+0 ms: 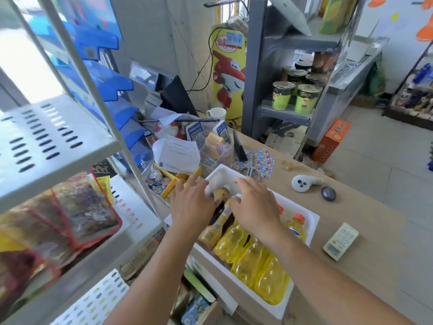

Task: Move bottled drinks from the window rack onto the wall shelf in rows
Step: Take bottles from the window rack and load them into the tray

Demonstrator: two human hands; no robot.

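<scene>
A white tray (312,218) on the wooden counter holds several lying yellow drink bottles (251,256) with orange caps, plus tan milk-tea bottles (214,231) at its far left. My left hand (192,205) reaches into the tray's far end and curls over a tan bottle (221,192). My right hand (254,209) hovers beside it, fingers spread, its fingertips touching a white bottle cap (237,196). Whether either hand has a firm grip is hidden by the fingers.
A white perforated metal rack (54,137) with snack bags (58,219) stands at the left. On the counter (365,277) lie a calculator (341,241), a white scanner (302,182), a dark pebble-like object (328,194), papers and acrylic boxes. A grey shelf holds cup noodles (305,98).
</scene>
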